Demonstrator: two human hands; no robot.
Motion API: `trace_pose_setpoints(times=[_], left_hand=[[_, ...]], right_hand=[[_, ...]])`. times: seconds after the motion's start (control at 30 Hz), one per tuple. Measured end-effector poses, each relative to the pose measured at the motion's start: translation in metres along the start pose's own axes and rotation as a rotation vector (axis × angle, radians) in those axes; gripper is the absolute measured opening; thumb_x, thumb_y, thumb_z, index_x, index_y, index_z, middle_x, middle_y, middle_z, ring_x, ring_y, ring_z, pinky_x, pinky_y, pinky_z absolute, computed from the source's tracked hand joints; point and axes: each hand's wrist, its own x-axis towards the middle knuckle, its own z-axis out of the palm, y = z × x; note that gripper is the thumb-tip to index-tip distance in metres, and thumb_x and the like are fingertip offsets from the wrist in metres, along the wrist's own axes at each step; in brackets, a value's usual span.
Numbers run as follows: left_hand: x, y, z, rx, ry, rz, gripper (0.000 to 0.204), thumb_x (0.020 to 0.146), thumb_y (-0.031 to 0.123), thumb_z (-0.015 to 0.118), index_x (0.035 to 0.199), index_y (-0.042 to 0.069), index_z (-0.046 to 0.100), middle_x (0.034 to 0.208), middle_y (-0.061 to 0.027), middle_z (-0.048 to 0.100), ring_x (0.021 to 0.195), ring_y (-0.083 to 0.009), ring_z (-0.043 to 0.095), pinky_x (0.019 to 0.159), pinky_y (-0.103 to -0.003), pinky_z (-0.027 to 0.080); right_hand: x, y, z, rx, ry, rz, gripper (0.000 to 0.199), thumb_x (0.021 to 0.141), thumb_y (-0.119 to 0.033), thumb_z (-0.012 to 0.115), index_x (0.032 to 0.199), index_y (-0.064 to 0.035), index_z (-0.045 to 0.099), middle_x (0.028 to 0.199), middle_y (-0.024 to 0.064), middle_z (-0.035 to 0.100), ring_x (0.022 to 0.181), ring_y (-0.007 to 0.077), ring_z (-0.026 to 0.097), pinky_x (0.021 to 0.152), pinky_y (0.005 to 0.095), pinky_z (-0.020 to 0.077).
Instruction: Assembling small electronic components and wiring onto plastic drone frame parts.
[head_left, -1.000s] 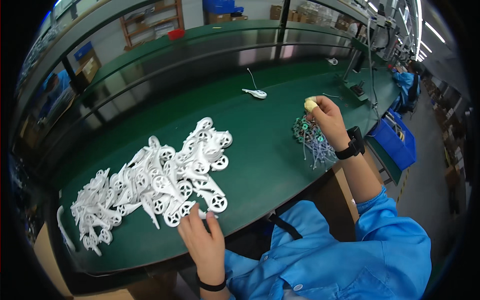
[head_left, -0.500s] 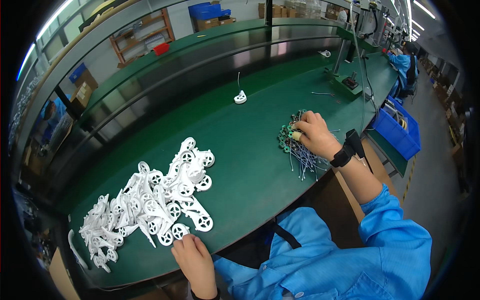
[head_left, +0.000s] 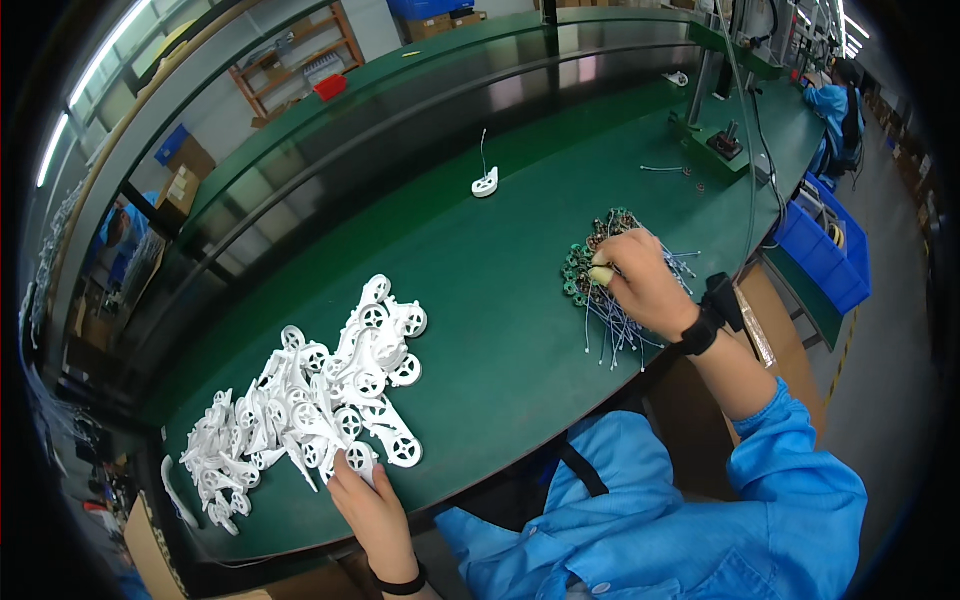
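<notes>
A heap of white plastic parts, each with a spoked round end and a narrow arm, lies on the left of the green table. At its near edge my left hand has thumb and fingers closed about the round end of one white plastic part. My right hand reaches into a pile of small green circuit boards with thin grey wires. Its thumb and finger, one in a pale yellow finger cot, pinch at a board, mostly hidden by the hand.
One white part with an upright wire stands apart at mid-table. Beyond the pile are a loose wire and a green press stand. A blue bin sits at the right. A co-worker in blue sits farther off.
The view has shifted slightly. My left hand has moved a little farther onto the white part, and my right hand's fingers have shifted within the board pile.
</notes>
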Motion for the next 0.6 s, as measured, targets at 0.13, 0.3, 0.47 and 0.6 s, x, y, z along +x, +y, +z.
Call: trace_pose_setpoints(times=[0.13, 0.3, 0.47, 0.6], left_hand=[[0.007, 0.005, -0.005, -0.051, -0.081, -0.073, 0.052, 0.084, 0.006, 0.064, 0.13, -0.005, 0.041, 0.108, -0.025, 0.049, 0.097, -0.0397, 0.052, 0.083, -0.045, 0.043], [0.005, -0.001, -0.016, -0.088, -0.185, 0.023, 0.056, 0.082, 0.007, 0.066, 0.131, -0.006, 0.042, 0.109, -0.0246, 0.049, 0.099, -0.0394, 0.051, 0.086, -0.042, 0.043], [0.009, -0.005, -0.021, -0.067, -0.317, 0.178, 0.052, 0.084, 0.007, 0.064, 0.13, -0.004, 0.044, 0.107, -0.0231, 0.049, 0.094, -0.0367, 0.051, 0.084, -0.04, 0.043], [0.007, -0.012, -0.014, -0.15, -0.208, 0.14, 0.052, 0.092, 0.005, 0.055, 0.138, -0.003, 0.034, 0.123, -0.0225, 0.049, 0.1, -0.028, 0.058, 0.082, -0.036, 0.048]], right_hand=[[-0.014, -0.003, -0.015, 0.538, 0.183, 0.198, 0.019, 0.083, 0.0, 0.066, 0.099, -0.0031, 0.057, 0.096, 0.0057, 0.062, 0.088, 0.0185, 0.057, 0.08, 0.0317, 0.0454], [-0.034, -0.021, -0.024, 1.186, 0.202, 0.45, 0.026, 0.088, 0.005, 0.061, 0.113, 0.0033, 0.056, 0.102, 0.0067, 0.062, 0.092, 0.0135, 0.061, 0.081, 0.0272, 0.0506], [-0.062, -0.029, -0.012, 1.21, 0.114, 0.464, 0.026, 0.087, 0.002, 0.062, 0.113, 0.0025, 0.058, 0.096, 0.0084, 0.063, 0.08, 0.0135, 0.062, 0.071, 0.0268, 0.0524], [-0.069, -0.05, 0.002, 1.33, 0.139, 0.487, 0.024, 0.085, 0.002, 0.064, 0.109, 0.0013, 0.059, 0.096, 0.01, 0.062, 0.08, 0.0156, 0.062, 0.071, 0.0271, 0.0526]])
